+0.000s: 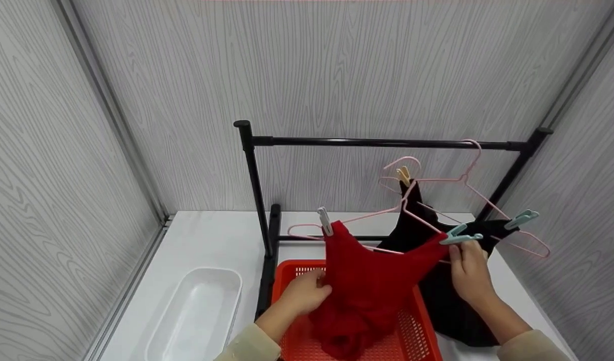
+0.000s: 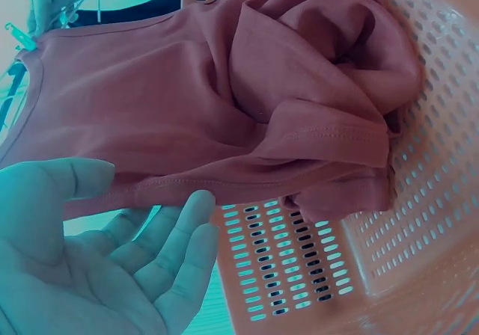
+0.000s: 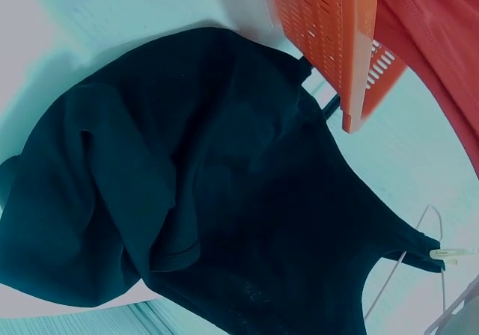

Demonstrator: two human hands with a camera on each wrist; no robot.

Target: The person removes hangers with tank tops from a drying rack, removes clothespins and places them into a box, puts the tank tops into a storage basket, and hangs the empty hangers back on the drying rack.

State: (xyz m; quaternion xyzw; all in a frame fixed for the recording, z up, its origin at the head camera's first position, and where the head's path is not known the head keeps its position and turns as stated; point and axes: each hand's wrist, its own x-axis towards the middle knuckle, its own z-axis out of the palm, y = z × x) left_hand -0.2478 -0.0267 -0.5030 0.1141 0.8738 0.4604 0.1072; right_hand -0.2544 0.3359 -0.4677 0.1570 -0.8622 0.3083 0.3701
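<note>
Head camera first, and we had the red top (image 1: pixel 374 276) slung on a pink hanger (image 1: pixel 374 213), bunched end over the orange basket (image 1: pixel 292 262), its length running from one o'clock down to seven! The left hand (image 1: pixel 303 295) was spread by the near edge, thumb and fingers apart, no pinch on anything, with the cloth between two and three o'clock from it. Up at the other shoulder, the right hand (image 1: pixel 471 273) bent its fingers against the mint clip (image 1: pixel 454 234); whether it pinched clip or cloth, we couldn't tell. Everything, we judged, turned on the hook (image 1: pixel 406 158): eleven o'clock from the right hand, the nearer one, and about one o'clock from the left. At twelve above it ran the black rail (image 1: pixel 357 142), looking apart from it, depth unclear to us.
</note>
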